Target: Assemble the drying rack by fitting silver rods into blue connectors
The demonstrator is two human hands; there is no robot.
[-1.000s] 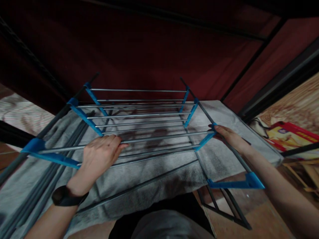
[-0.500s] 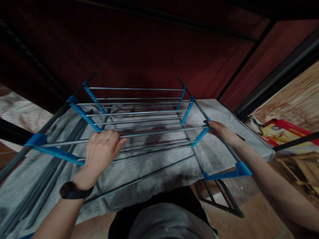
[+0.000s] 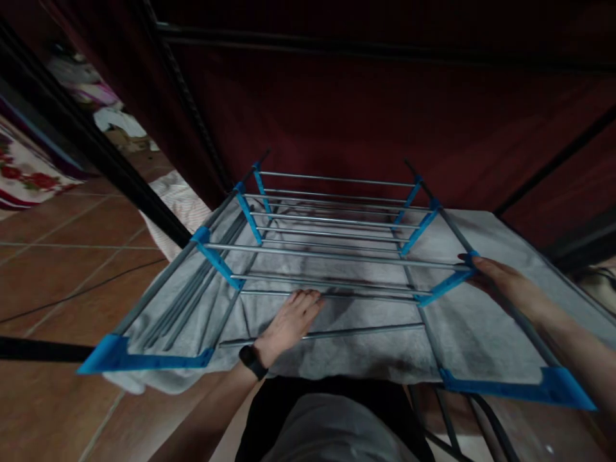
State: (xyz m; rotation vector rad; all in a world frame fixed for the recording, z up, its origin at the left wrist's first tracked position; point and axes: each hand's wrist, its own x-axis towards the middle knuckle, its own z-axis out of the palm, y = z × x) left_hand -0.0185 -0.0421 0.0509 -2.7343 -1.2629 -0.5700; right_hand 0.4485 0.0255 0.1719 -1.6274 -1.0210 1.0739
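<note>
A rack frame of grey metal rods [image 3: 337, 256] and blue plastic brackets [image 3: 219, 264] lies across a grey cloth. My left hand [image 3: 291, 314], with a black watch on its wrist, reaches over the frame's near side. Its fingers are extended and rest at one of the lower rods; the thumb is hidden. Below that hand, a rod [image 3: 366, 332] crosses the front of the frame. My right hand [image 3: 498, 276] is closed around the right side pole [image 3: 455, 231], right at a blue bracket [image 3: 447, 286]. Part of its fingers is hidden behind the pole.
Several loose grey rods [image 3: 190, 298] lie on the grey cloth [image 3: 505, 321] at left. A dark red curtain [image 3: 360, 122] hangs behind. A black post [image 3: 110, 160] stands at left, over a tiled floor [image 3: 62, 276] with a cable. Dark metal bars [image 3: 447, 417] show below the cloth.
The view has swung left, so the rack appears farther right. My left hand has come off the upper front rod and moved to a lower rod. My right hand stays at the same bracket.
</note>
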